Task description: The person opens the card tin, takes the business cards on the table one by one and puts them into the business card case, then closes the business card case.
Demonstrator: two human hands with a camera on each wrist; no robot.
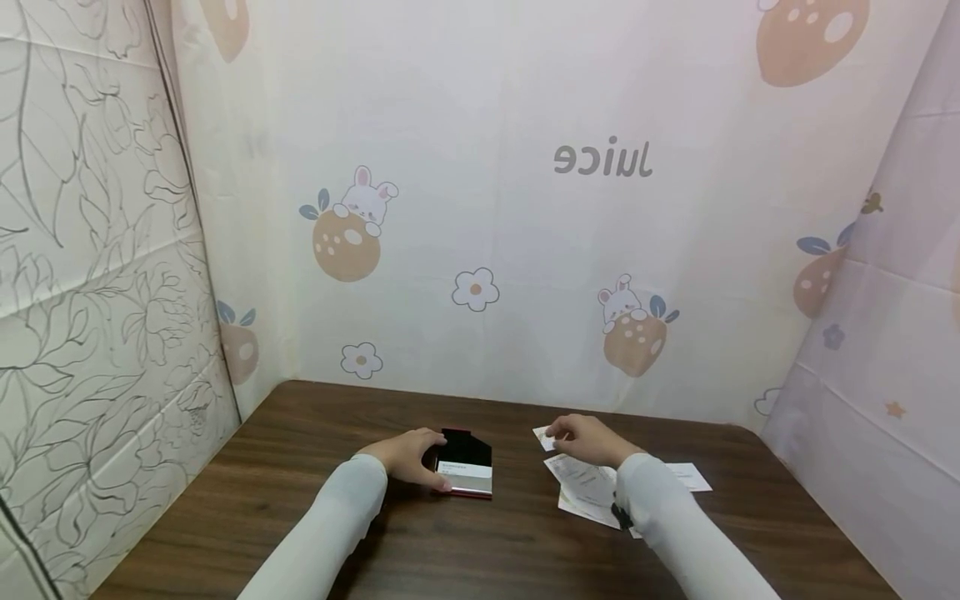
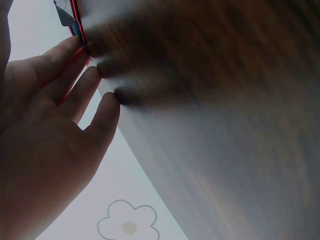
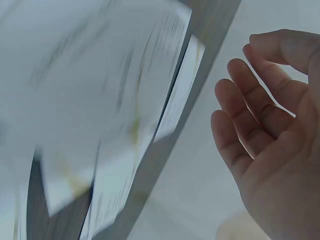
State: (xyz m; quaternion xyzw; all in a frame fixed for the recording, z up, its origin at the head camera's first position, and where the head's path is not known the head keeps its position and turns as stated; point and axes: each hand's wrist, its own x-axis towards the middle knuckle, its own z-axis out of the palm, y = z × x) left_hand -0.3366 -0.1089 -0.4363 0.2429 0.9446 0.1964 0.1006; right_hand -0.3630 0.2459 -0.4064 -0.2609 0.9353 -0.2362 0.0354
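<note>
My left hand [image 1: 405, 455] rests relaxed fingers against the red-edged card case [image 1: 467, 472] at frame centre; my right hand [image 1: 588, 439] hovers loose-fingered over the receipts [image 1: 581, 487].

1. The surface [image 1: 315, 500] is dark brown wood grain, its far corners rounded.
2. A black case [image 1: 467, 463] with a red edge and a pale strip along its near side lies flat, left of the middle, nearer the far edge.
3. White printed papers [image 1: 581, 487] lie overlapping right of the middle, well apart from the case.
4. One small card [image 1: 543, 437] lies at the papers' far end.
</note>
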